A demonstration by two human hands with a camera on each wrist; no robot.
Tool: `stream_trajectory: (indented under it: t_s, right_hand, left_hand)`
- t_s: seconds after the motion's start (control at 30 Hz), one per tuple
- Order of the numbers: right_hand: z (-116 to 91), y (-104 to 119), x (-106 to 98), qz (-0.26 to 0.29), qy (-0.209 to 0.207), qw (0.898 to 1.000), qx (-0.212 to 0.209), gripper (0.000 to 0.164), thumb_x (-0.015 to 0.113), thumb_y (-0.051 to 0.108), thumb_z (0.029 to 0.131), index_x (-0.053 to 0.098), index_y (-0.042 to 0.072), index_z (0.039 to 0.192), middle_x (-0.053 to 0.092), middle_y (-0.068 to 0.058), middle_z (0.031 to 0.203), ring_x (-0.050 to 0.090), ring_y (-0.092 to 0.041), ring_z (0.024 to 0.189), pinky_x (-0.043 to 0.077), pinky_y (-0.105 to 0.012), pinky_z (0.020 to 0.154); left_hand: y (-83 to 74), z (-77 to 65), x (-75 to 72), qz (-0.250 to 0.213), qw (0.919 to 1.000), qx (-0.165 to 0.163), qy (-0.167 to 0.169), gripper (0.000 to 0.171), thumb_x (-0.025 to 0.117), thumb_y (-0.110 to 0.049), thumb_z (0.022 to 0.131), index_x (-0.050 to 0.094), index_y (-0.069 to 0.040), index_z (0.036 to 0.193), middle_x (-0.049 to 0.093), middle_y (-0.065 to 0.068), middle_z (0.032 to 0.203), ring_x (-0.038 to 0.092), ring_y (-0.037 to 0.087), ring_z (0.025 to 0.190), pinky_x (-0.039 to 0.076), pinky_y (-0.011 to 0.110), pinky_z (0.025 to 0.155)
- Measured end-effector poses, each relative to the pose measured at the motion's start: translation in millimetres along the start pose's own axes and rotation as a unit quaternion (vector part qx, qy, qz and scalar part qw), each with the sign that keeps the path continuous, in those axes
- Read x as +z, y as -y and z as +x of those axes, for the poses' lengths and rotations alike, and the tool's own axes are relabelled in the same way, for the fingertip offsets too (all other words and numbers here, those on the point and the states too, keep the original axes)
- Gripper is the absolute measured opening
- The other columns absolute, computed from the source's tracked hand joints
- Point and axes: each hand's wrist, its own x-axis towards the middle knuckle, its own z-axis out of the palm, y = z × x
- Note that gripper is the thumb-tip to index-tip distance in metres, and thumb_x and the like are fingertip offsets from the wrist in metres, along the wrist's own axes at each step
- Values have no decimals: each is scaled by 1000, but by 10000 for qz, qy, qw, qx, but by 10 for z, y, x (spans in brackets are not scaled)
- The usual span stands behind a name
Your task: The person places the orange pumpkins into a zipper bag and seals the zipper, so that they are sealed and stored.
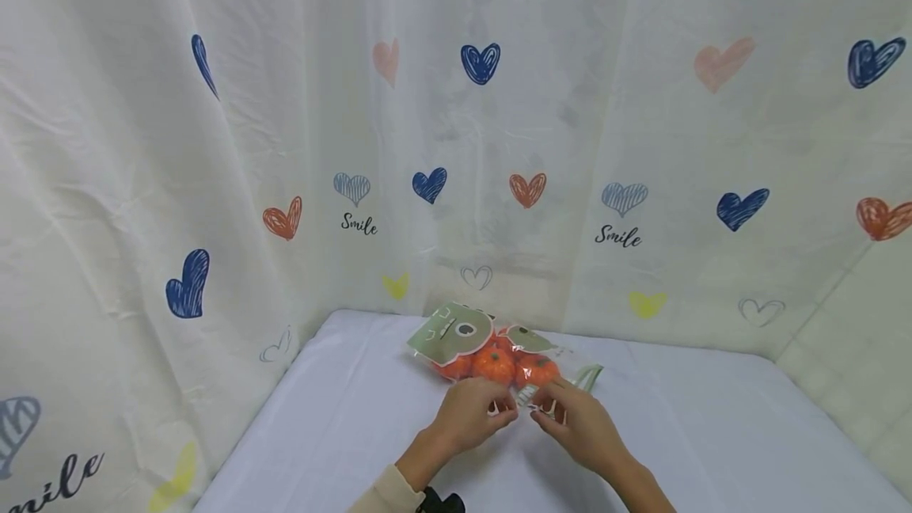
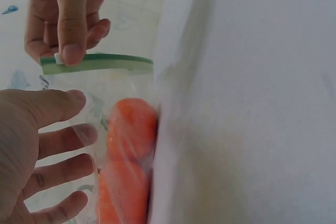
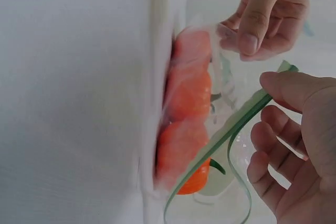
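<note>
A clear zip bag [image 1: 509, 339] printed with a green cartoon face lies on the white-covered table, with several small orange pumpkins [image 1: 493, 366] inside. My right hand [image 1: 580, 422] pinches the green zip strip [image 3: 223, 129] near its end, at the small white slider [image 2: 59, 58]. Opposite it, my left hand [image 1: 473, 414] is at the bag's near edge, thumb and fingers apart. In the left wrist view its fingertips [image 2: 86, 134] touch or lie just behind the clear film. Part of the strip curves loosely in the right wrist view. Whether the zip is fully closed cannot be seen.
The white tablecloth [image 1: 342, 410] spreads on both sides of the bag. Behind the table hangs a pale curtain [image 1: 556, 117] printed with hearts and "Smile". A dark wrist strap piece [image 1: 442, 501] shows by the left cuff.
</note>
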Motion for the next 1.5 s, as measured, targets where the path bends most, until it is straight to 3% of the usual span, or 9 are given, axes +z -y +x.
stream_trajectory:
  t_s: [0.3,1.0,1.5]
  right_hand:
    - [9,-67,-21,74,-71,9997,-231,26,85,11,79,66,26,88,58,18,87,46,9,65,44,-17,55]
    - [13,-103,-42,116,297,9995,-6,26,84,14,81,64,28,89,58,17,90,49,7,68,45,-19,58]
    - [0,-125,-67,36,257,9997,32,22,84,16,82,66,28,89,60,16,91,48,8,67,43,-19,56]
  left_hand:
    - [-5,-6,1,195,9998,78,-65,7,79,-33,88,76,-30,82,67,-19,73,58,-1,71,40,14,66]
    - [8,11,-47,172,9997,-143,-74,6,80,-37,88,78,-32,85,69,-19,75,52,-4,71,40,13,65]
    - [29,28,-98,161,9995,-251,-138,6,80,-38,88,78,-33,85,69,-20,74,50,-4,70,39,13,65]
